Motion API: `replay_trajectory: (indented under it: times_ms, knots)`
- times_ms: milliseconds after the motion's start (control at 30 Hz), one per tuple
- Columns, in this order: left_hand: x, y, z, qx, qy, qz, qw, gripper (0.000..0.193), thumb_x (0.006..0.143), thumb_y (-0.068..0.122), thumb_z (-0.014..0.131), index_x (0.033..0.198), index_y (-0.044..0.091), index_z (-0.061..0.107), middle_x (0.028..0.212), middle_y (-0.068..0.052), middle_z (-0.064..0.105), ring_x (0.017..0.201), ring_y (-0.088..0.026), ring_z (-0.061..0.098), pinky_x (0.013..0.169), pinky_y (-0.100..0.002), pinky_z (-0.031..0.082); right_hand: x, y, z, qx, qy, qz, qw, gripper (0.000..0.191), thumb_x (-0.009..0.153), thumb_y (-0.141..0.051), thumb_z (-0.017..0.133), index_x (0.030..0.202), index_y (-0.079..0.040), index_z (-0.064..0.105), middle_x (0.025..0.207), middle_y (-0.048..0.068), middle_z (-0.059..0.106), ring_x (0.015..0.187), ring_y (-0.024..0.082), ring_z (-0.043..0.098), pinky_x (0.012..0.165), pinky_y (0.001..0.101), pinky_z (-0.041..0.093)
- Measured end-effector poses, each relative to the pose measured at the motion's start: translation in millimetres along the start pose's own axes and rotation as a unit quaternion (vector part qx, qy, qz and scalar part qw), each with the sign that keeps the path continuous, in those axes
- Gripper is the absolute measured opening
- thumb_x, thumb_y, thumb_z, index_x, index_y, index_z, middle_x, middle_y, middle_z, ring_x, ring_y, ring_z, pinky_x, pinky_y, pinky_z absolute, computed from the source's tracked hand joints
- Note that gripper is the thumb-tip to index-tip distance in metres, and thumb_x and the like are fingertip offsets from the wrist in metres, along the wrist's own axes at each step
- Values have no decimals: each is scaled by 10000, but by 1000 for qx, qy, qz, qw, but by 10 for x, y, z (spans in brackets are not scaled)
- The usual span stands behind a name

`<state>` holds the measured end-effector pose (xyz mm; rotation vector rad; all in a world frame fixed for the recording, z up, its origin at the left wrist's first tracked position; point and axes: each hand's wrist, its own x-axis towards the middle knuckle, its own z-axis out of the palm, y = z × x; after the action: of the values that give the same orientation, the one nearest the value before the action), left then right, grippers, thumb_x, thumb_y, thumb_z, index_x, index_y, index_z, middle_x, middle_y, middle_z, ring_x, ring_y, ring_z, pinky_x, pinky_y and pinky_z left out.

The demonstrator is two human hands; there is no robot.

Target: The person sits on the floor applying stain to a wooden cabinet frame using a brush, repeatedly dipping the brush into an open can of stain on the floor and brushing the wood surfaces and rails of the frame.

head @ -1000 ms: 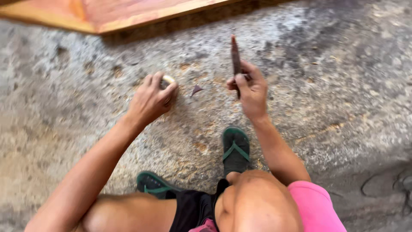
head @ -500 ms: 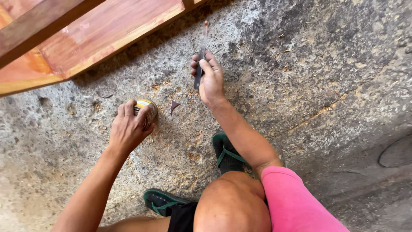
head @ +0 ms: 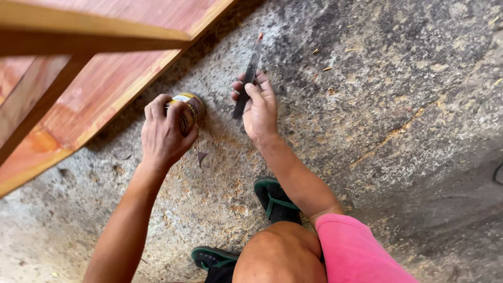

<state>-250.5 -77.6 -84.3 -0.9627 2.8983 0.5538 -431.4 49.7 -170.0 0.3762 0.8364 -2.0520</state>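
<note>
Left hand (head: 162,133) wrapped round small yellow-labelled round tin (head: 189,109) standing on rough concrete floor (head: 398,105) beside reddish wooden frame (head: 99,78); right hand (head: 258,107) pinching thin dark metal blade (head: 248,78), tip raised; risk: blade could slip off lid edge twd left fingers, tin could tip

A: Surface? 
B: Rough grey concrete floor (head: 408,105), mottled, orange-stained.

A: Items on it? 
B: One small tin (head: 189,111); scattered wood chips (head: 320,60); one dark scrap (head: 201,157); two green sandals (head: 275,202); reddish wooden frame (head: 78,89) at left.
</note>
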Motion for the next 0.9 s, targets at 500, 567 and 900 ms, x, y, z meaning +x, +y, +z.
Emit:
replay_trajectory:
  times_ms: [500,567,900]
  knots:
    - [238,197,251,40,107,-4,993,303,873,290,684,1121,128,622,1218,-149,590,1115,-383,600,891,-499,548,919,118,404,27,68,-97,993,455,1065,-15,497,1516,-62,459,1263,110,652,1101,184,633,895,316,581]
    - [240,231,267,48,118,-7,992,308,862,290,680,1117,125,623,1221,-153,588,1121,-385,596,905,-502,544,918,78,390,15,57,-94,994,440,1075,-20,531,1511,-35,480,1263,110,658,1117,186,638,907,326,583]
    - [261,246,223,25,115,0,993,322,828,262,703,1107,127,617,1233,-153,582,1140,-392,578,950,-521,523,974,-65,431,15,47,-69,996,465,1032,-18,601,1484,-61,502,1262,104,671,1173,215,673,912,371,628]
